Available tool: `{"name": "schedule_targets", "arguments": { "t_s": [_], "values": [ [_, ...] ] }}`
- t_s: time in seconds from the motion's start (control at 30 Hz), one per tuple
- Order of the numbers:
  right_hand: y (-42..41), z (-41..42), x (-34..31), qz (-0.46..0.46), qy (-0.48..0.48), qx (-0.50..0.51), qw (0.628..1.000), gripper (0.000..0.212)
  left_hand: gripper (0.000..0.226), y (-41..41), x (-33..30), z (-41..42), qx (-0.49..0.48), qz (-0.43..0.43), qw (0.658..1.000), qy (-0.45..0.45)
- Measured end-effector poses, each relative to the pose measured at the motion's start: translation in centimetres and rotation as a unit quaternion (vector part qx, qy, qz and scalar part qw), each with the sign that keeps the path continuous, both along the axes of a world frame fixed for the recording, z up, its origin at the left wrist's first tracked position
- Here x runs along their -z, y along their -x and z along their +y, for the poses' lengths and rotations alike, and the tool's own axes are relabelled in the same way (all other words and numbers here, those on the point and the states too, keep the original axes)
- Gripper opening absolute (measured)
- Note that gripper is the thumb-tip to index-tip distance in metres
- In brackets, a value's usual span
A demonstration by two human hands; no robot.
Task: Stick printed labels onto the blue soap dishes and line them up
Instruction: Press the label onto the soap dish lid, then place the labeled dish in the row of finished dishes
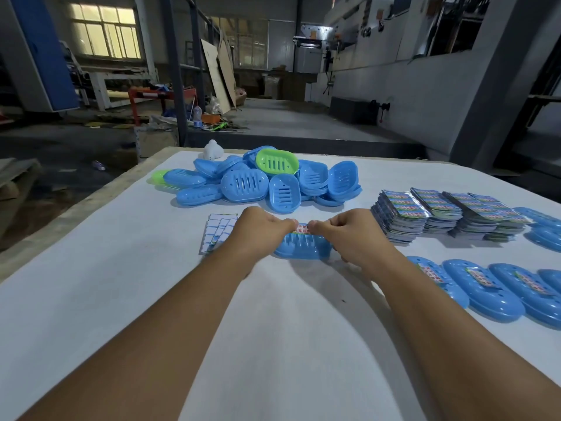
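Note:
A blue soap dish (pixel 303 247) lies on the white table (pixel 121 268) in front of me. A printed label (pixel 301 228) with red characters rests across its far edge. My left hand (pixel 256 230) pinches the label's left end, and my right hand (pixel 349 230) pinches its right end. Both hands cover the dish's sides. To the right, a row of labelled blue soap dishes (pixel 482 287) overlaps along the table. Stacks of printed labels (pixel 440 214) stand behind that row.
A loose pile of blue soap dishes (pixel 273 183) with two green ones (pixel 276 161) sits at the table's far side. A sheet of small white adhesive squares (pixel 217 230) lies left of my left hand. More blue dishes (pixel 543 229) lie at the far right.

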State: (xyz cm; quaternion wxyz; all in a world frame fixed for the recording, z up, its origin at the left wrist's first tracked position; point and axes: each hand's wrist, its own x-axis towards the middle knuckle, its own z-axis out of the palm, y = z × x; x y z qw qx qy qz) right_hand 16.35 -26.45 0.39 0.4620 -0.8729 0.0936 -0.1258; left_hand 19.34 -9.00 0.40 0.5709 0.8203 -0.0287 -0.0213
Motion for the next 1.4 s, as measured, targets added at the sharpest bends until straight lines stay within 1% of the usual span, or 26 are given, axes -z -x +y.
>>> {"name": "schedule_targets", "arguments": {
  "t_s": [0.07,0.17,0.3,0.47,0.6,0.63,0.73,0.77,0.83,0.9,0.97,1.07,1.13,1.2,1.27,1.33,1.4],
  "values": [
    [-0.1,0.1,0.1,0.019,0.027,0.01,0.999,0.044,0.037,-0.2,0.1,-0.3,-0.015,-0.005,1.0,-0.025],
    [-0.5,0.2,0.3,0.029,0.046,0.02,0.998,0.046,0.033,-0.3,0.1,-0.5,-0.028,-0.017,0.998,-0.059],
    [-0.8,0.3,0.6,0.021,0.073,0.027,0.997,0.045,0.033,-0.2,-0.1,-0.5,-0.052,-0.05,0.983,-0.167],
    [-1.0,0.4,0.5,0.015,0.116,0.031,0.993,0.042,0.023,0.1,0.0,-0.7,-0.047,-0.09,0.972,-0.214],
    [-0.9,0.8,0.5,0.011,0.179,0.041,0.983,0.041,0.023,0.0,0.4,-0.9,-0.049,-0.136,0.958,-0.248],
    [-0.9,0.8,0.5,0.009,0.192,0.046,0.98,0.041,0.023,-0.2,0.5,-0.9,-0.054,-0.142,0.957,-0.245],
    [-0.4,0.9,0.4,-0.009,0.225,0.051,0.973,0.043,0.036,-0.5,1.0,-0.5,-0.066,-0.128,0.966,-0.215],
    [-0.3,1.0,0.3,-0.027,0.228,0.028,0.973,0.041,0.035,-0.6,1.0,-0.4,-0.063,-0.119,0.971,-0.198],
    [0.1,1.4,0.1,-0.051,0.23,-0.056,0.97,0.045,0.022,-0.9,1.0,-0.3,-0.056,-0.101,0.982,-0.151],
    [0.6,2.0,-0.2,-0.033,0.244,-0.146,0.958,0.051,0.011,-1.0,0.8,-0.3,-0.057,-0.096,0.987,-0.118],
    [0.9,2.4,-0.5,-0.009,0.288,-0.184,0.94,0.054,0.012,-1.0,0.7,-0.2,-0.054,-0.096,0.988,-0.106],
    [1.7,1.7,-1.4,0.029,0.384,-0.152,0.91,0.06,0.012,-1.0,0.8,-0.1,-0.048,-0.082,0.991,-0.089],
    [2.5,0.6,-2.3,0.085,0.417,-0.118,0.897,0.057,0.009,-1.1,1.0,0.1,-0.046,-0.074,0.992,-0.092],
    [3.5,-0.6,-3.1,0.157,0.411,-0.093,0.893,0.047,0.009,-1.2,1.1,0.1,-0.042,-0.074,0.992,-0.094],
    [4.4,-1.6,-3.8,0.209,0.384,-0.076,0.896,0.04,0.009,-1.2,1.3,0.1,-0.041,-0.079,0.992,-0.091],
    [5.0,-2.4,-4.2,0.229,0.376,-0.065,0.896,0.038,0.009,-1.3,1.4,0.0,-0.044,-0.085,0.991,-0.095],
    [5.4,-2.7,-4.5,0.238,0.384,-0.055,0.891,0.045,0.009,-1.4,1.4,0.1,-0.046,-0.086,0.99,-0.1]
  ]
}}
